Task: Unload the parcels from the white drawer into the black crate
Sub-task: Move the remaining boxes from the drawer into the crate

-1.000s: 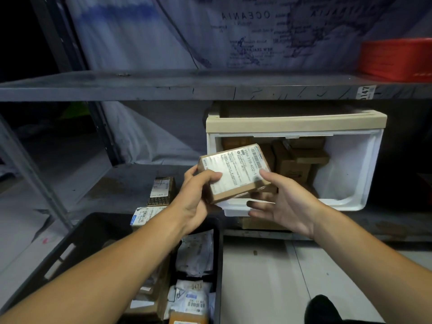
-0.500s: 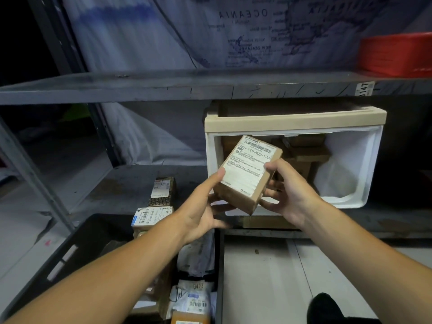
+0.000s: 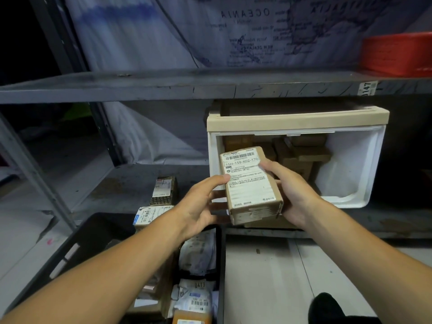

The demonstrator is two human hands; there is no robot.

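Before the white drawer (image 3: 350, 164), brown cardboard parcel (image 3: 251, 183), white barcode label up, left hand (image 3: 198, 206) and right hand (image 3: 292, 190) grip clamped on it

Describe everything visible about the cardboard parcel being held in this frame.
The parcel is a small brown cardboard box, taped along its near end, with a white shipping label covering its top face; barcodes and the code 15H-159-K02-170 show on it. It is held in the air, label up, tilted slightly, in front of the white drawer and above the black crate. The left hand grips its left side, thumb on the label; the right hand holds its right side.
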